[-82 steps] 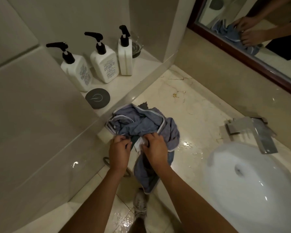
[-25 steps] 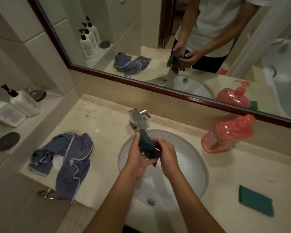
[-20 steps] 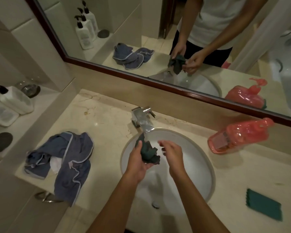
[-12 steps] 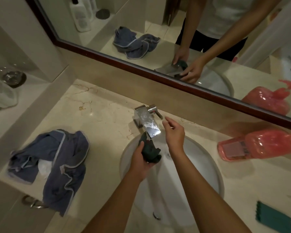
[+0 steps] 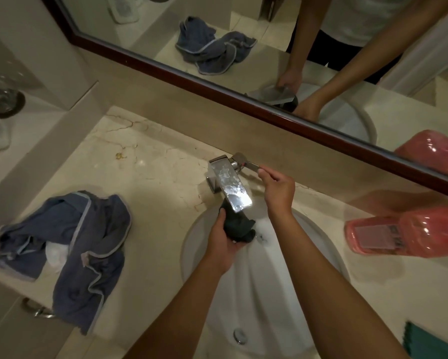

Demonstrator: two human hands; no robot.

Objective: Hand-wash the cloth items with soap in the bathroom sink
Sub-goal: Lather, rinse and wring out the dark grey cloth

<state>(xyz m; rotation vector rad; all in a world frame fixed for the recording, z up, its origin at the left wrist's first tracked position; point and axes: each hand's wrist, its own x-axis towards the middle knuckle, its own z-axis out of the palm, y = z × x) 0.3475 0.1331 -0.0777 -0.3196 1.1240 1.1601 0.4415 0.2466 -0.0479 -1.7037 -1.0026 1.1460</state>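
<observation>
The left hand (image 5: pixel 224 244) grips a small dark cloth (image 5: pixel 239 225) bunched up just under the tap (image 5: pixel 230 187) spout, over the sink (image 5: pixel 321 255) at about 12 o'clock of the bowl. The right hand (image 5: pixel 278 189) has its fingertips pinching the tap lever (image 5: pixel 247 164), which sticks out toward 3 o'clock. The step looks like turning on the water: ease the lever gently so the stream does not splash, and keep the cloth centred below the spout. A blue garment (image 5: pixel 88 244) waits on the worktop (image 5: pixel 153 177) at 9 o'clock; the pink soap bottle (image 5: pixel 404 234) lies at 3 o'clock.
</observation>
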